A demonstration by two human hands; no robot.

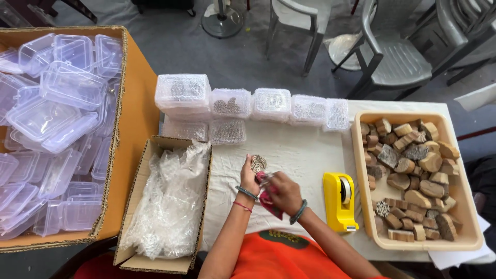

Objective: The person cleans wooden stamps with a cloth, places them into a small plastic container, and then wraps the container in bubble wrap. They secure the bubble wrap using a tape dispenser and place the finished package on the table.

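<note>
Head view, looking down on a white-clothed table [299, 155]. The left hand [250, 178] pinches a carved block [258, 163] by its lower edge, patterned face up, just above the cloth near the table's middle. The right hand [283, 192] is closed around a pink cloth [267, 199], which touches the block's lower side; the two hands meet there. Both wrists wear bracelets, and an orange garment shows at the bottom edge.

Just right of the hands stands a yellow tape dispenser [338, 200]. Beyond it, a beige tray [467, 227] is heaped with wooden blocks [408, 175] of many shapes. Along the far edge of the table runs a row of wrapped boxes [250, 103], clear plastic with bubble wrap inside, some stacked two high at the left end.

Left of the hands sits an open carton [135, 181] stuffed with bubble wrap [173, 201]. Further left, a big cardboard box [137, 103] holds a jumble of empty clear lidded tubs [57, 98]. Grey plastic chairs [398, 57] stand on the floor past the table.
</note>
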